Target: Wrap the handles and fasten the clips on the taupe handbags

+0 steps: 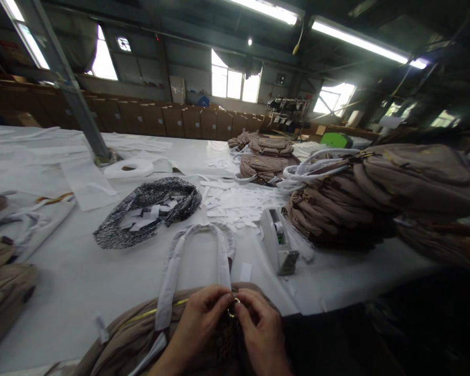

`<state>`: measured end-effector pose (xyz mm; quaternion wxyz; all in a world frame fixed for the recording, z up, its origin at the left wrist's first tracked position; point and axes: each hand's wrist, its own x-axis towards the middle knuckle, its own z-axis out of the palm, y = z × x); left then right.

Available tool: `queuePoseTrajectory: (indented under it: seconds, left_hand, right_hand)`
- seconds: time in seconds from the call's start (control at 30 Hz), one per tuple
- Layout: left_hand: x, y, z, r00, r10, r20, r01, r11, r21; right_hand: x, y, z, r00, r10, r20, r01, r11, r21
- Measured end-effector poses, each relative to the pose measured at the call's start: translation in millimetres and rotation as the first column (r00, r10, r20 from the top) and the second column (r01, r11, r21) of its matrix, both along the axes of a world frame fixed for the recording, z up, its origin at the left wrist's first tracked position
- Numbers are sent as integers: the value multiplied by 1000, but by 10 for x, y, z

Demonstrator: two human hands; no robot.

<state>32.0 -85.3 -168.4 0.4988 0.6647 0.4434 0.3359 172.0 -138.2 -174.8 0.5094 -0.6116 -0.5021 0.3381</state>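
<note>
A tan handbag (129, 334) lies at the table's near edge, its handles (198, 256) wrapped in white paper and stretched away from me. My left hand (198, 326) and my right hand (260, 326) meet over the bag's top. Both pinch a small metal ring (232, 308) between their fingertips. A gold zipper (149, 313) runs along the bag's top to the left of my hands.
A white tape dispenser (278, 240) stands to the right of the handles. Behind it lie white paper scraps (238, 201) and a speckled dark cloth (149, 209). Stacks of tan bags (376, 198) fill the right side, with more bags (3, 287) at the left edge.
</note>
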Motion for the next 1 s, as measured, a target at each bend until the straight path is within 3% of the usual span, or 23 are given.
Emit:
queuePoseTrajectory:
  seconds: [0.13, 0.27, 0.33, 0.47, 0.57, 0.67, 0.77, 0.87, 1.0]
  left_hand:
    - [6, -17, 21, 998, 10, 64, -5, 998, -69]
    - [-22, -70, -65, 970, 231, -79, -235, 971, -46]
    - [-17, -108, -145, 935, 299, -190, -306, 952, -10]
    - [76, -155, -269, 897, 305, -321, -298, 952, 73]
    - [139, -148, -284, 898, 317, -306, -299, 948, 105]
    - [128, -134, -263, 941, 264, -213, -262, 964, 39]
    - [68, -126, -244, 966, 236, -107, -243, 968, -58]
    - [14, -113, -240, 977, 210, -31, -212, 968, -132]
    - [-21, -87, -281, 986, 151, 69, -137, 974, -179]
  right_hand:
    - [-11, 60, 42, 982, 130, -135, -142, 987, -82]
    - [-9, 57, -87, 983, 36, -181, -62, 989, -136]
    - [14, 37, -135, 991, -20, -132, 0, 989, -148]
    - [63, -4, -175, 999, -21, 49, 25, 996, -81]
    - [101, -16, -206, 984, -4, 176, 7, 1000, -14]
    - [156, -4, -225, 955, 9, 298, -14, 1000, 17]
    - [205, 38, -200, 866, 61, 496, -94, 995, 41]
    - [221, 115, -153, 716, 89, 692, -175, 983, 55]
    - [208, 234, -111, 557, 114, 823, -255, 966, 39]
